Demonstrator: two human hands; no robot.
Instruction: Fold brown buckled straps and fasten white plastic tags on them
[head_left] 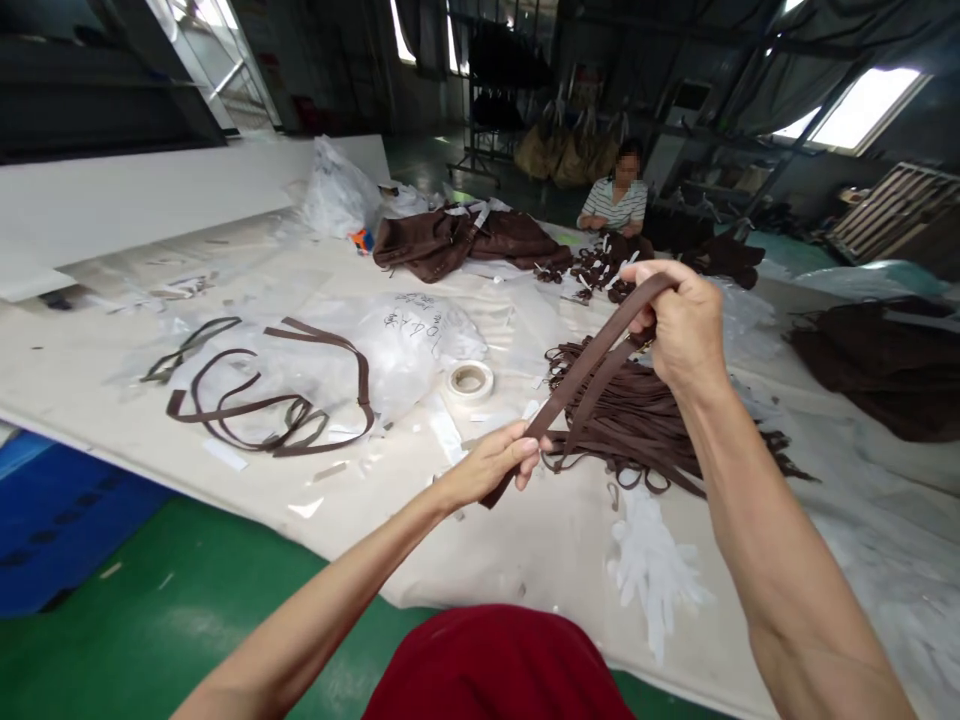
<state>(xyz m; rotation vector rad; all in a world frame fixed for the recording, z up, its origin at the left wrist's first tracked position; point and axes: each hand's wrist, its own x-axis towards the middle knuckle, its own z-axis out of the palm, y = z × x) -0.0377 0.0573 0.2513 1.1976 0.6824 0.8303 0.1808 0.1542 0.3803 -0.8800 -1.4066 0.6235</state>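
A brown strap (592,365) runs slantwise between my two hands above the table. Near its lower end, my left hand (499,460) pinches it, and a short tail sticks out below the fingers. My right hand (679,320) is raised higher, fingers closed around the strap where it folds over and hangs back down. Beneath and behind the strap lies a thick pile of similar brown straps (637,415), partly hidden by my right forearm. Several loose straps (364,385) curl on clear plastic at the left.
A white tape roll (470,380) sits mid-table, and white gloves (652,565) lie near the front edge. Brown fabric (465,240) and a plastic bag (337,190) are farther back. Across the table a person (615,200) in a striped top handles small brown pieces. A blue crate (67,520) stands at left.
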